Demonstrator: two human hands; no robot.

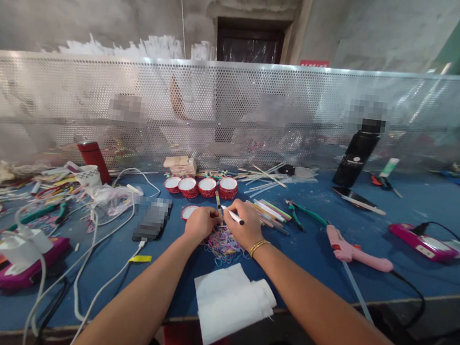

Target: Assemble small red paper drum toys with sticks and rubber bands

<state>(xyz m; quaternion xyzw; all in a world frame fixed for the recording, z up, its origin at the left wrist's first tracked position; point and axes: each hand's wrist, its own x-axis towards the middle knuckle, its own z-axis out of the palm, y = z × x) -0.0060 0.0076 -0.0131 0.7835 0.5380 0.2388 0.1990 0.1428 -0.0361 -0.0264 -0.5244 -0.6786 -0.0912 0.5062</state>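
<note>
My left hand (202, 222) is closed, its fingers pinched on a thin, light-coloured stick (217, 199) that stands almost upright. My right hand (246, 223), with a gold bracelet at the wrist, grips a white marker pen (233, 215) with a black end. The pen's tip meets or nearly meets the stick; I cannot tell which. Below both hands lies a pile of colourful small rubber bands (224, 246). Just behind them stand several stacks of red-rimmed white discs (207, 185), and one more disc (188, 212) is partly hidden by my left hand.
A white cloth (234, 303) lies at the table's front edge. Coloured pens (271, 210), green-handled pliers (298, 213) and a pink glue gun (356, 250) are to the right. A phone (152, 222) and white cables (91, 256) occupy the left. A black bottle (356, 156) stands near the perforated screen (238, 104).
</note>
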